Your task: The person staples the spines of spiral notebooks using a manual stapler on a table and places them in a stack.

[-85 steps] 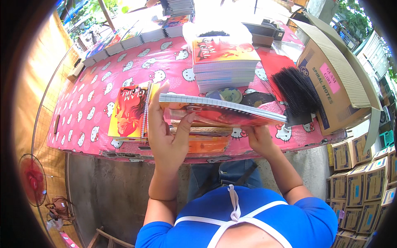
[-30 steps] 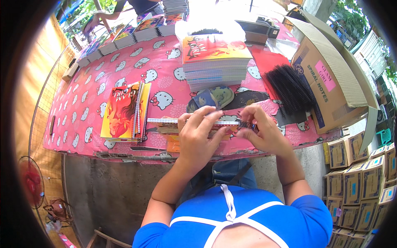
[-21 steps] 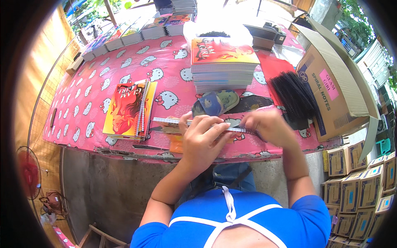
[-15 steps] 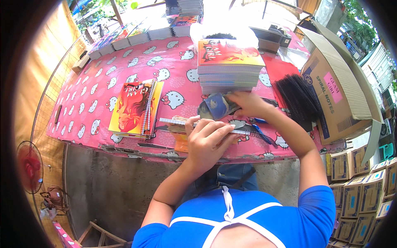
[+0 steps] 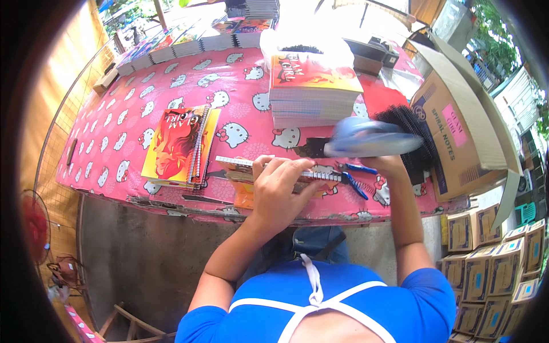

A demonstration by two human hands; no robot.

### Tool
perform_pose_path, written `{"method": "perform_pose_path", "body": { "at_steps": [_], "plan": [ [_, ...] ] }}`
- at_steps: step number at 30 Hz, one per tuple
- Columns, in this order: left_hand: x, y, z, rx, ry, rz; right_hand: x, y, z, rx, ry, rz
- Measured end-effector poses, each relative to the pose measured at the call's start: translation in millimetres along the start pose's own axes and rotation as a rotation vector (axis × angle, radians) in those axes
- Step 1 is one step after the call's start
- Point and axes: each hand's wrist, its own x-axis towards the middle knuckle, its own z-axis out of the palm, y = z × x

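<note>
My left hand is closed over a spiral notebook held on its edge near the table's front, the coil showing along the top right. Raised to the right of it, my right hand grips a blue-and-white object, too smeared by motion to name. That object covers most of my right fingers. Blue-handled pliers lie on the table just beyond the notebook's right end. Left of my left hand is a short pile of coiled notebooks with red and yellow covers.
A tall stack of notebook pages with covers stands behind my hands. Black plastic coils lie against an open carton on the right. More notebook stacks line the far edge of the pink patterned tablecloth.
My right hand has lifted the blue-and-white object off the table and moved it right. A dark patch shows where it lay. My left hand stays on the notebook.
</note>
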Motion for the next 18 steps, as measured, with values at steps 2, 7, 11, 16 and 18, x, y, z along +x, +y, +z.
{"method": "perform_pose_path", "body": {
  "at_steps": [2, 7, 11, 16, 18],
  "plan": [
    [3.0, 3.7, -2.0, -0.005, -0.006, -0.058, 3.7, 12.3, 0.0, -0.365, 0.075, -0.084],
    [7.6, -1.4, -38.3, 0.421, -0.08, -0.089, 31.4, 4.1, 22.4, -0.339, 0.152, 0.032],
    [2.3, -23.0, -47.7, 0.252, -0.096, -0.174, 34.6, 7.6, 30.5, -0.331, -0.084, 0.091],
    [-6.2, -31.0, -47.3, 0.189, -0.029, -0.196, 41.7, 0.2, 50.6, 0.148, 0.002, 0.034],
    [-2.6, -31.1, -50.7, 0.155, 0.013, -0.224, 50.6, -0.7, 50.0, -0.441, -0.067, -0.135]
  ]
}}
